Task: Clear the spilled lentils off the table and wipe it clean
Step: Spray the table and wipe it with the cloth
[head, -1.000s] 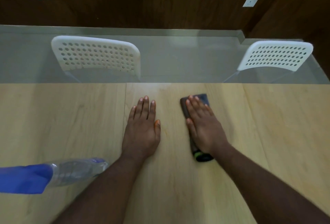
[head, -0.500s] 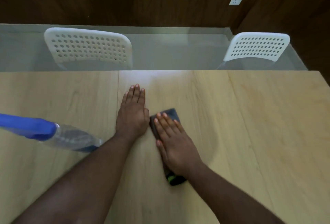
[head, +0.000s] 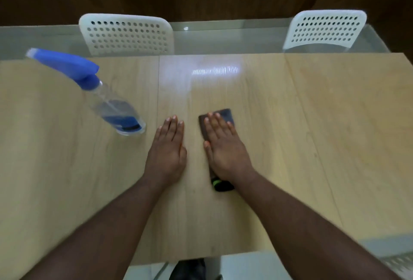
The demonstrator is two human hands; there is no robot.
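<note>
Over at ten o'clock a spray bottle [head: 116, 110] stands on the table [head: 324, 123], well apart from the work. Nearer the middle, the left hand [head: 167, 152] lies flat and empty, palm down, bracing. Just beside it, at its three o'clock, the right hand [head: 225, 148] presses open-palmed on a dark cloth [head: 225, 115], whose long axis runs twelve to six under the palm. I see no lentils left; wiping looks to be the step, and the right hand does it.
</note>
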